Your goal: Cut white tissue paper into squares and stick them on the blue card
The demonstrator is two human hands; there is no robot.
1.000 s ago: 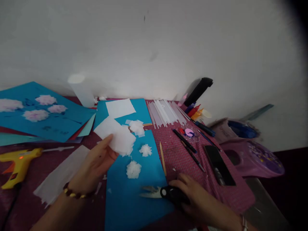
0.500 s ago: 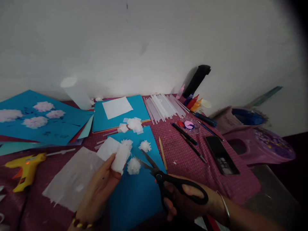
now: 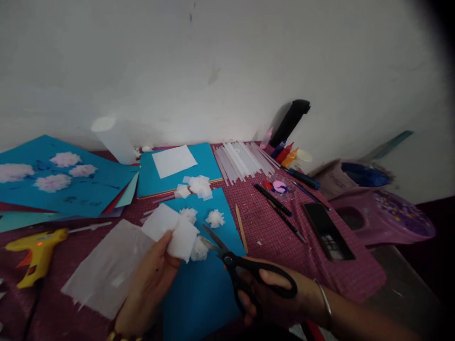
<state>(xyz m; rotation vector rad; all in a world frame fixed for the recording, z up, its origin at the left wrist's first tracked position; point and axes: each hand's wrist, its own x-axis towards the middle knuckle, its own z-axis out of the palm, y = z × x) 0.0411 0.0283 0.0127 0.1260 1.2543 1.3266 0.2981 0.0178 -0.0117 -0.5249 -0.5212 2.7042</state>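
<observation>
My left hand (image 3: 156, 270) pinches a small square of white tissue paper (image 3: 183, 237), thumb on top. Another white sheet (image 3: 160, 221) lies just behind it. In my right hand (image 3: 256, 289) are black-handled scissors (image 3: 228, 260), their blades apart and pointing toward the tissue paper, not touching it as far as I can see. Beneath, on a blue sheet (image 3: 202, 298), sit several fluffy white paper flowers (image 3: 215, 218); one, near the blade tips, is partly covered by the held paper. A larger translucent white sheet (image 3: 106, 270) lies left of my left hand.
A yellow glue gun (image 3: 40, 255) lies at left, below a blue sheet with paper flowers (image 3: 53, 182). White strips (image 3: 241, 158), paint bottles (image 3: 284, 152), a pencil (image 3: 241, 227), brushes and a phone (image 3: 329, 232) occupy the right. A pink stool (image 3: 384, 222) stands beside the table.
The held tissue paper has shifted right and slightly down, now covering part of a paper flower. The scissors have moved a little left, closer to it, with blades still apart.
</observation>
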